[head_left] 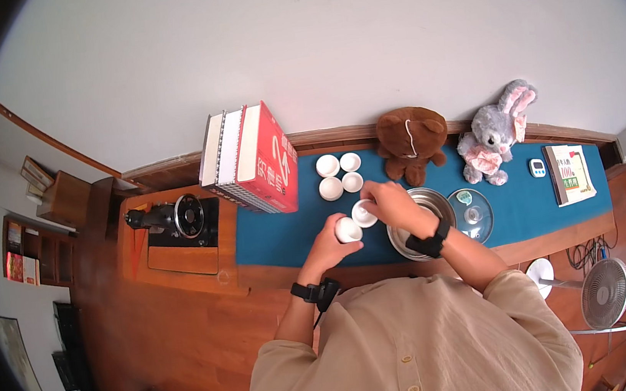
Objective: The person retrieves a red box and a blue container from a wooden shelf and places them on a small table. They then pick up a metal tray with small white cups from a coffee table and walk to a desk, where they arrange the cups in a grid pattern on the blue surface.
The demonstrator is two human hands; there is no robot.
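Observation:
My left hand point(327, 246) grips a small white cup point(348, 230) near the front of the blue tablecloth point(272, 246). Right beside it, my right hand point(395, 203) has its fingers at the rim of a second white cup point(364, 214), pinching it. Whether the two cups touch is hard to tell. Beyond them, several white cups point(330, 188) stand in two close rows. A stainless steel pot point(448, 209) sits under my right wrist and is partly hidden by it. Next to the pot lies a glass lid point(482, 228) with a knob.
Thick books point(263, 160) stand upright at the left, near an old sewing machine point(176, 218). A brown plush bear point(412, 141) and a grey plush rabbit point(492, 137) sit at the back. A digital timer point(537, 168) and a book point(574, 172) lie right. A fan point(605, 294) stands on the floor.

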